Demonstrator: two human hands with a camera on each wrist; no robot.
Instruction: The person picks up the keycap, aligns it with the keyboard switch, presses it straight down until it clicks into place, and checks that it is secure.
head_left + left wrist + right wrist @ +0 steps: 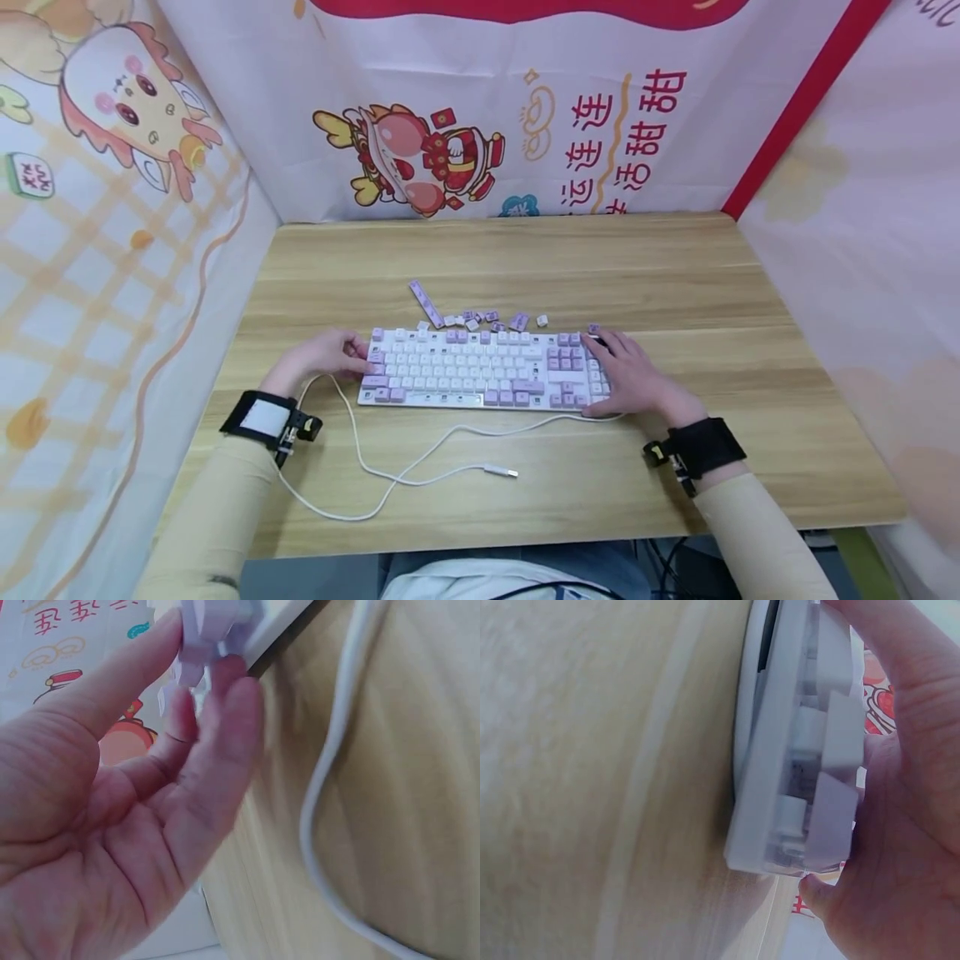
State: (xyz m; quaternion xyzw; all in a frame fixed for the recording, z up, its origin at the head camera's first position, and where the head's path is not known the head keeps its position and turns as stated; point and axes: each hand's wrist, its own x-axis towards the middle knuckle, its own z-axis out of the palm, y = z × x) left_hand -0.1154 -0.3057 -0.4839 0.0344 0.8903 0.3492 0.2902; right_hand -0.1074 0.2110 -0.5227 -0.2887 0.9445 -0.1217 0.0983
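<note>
A white and purple keyboard lies lengthwise on the table, with some key spots lacking caps. My left hand holds its left end, the thumb against the purple keys and curled fingers at the side edge. Across the right end, my right hand grips the keyboard, with the thumb at the near edge and the fingers reaching to the far edge. In the right wrist view, the palm covers part of the keys.
Loose white and purple keycaps lie behind the keyboard, beside a long purple bar. A white cable loops across the wooden table in front, ending in a USB plug. Printed cloth hangs around the table.
</note>
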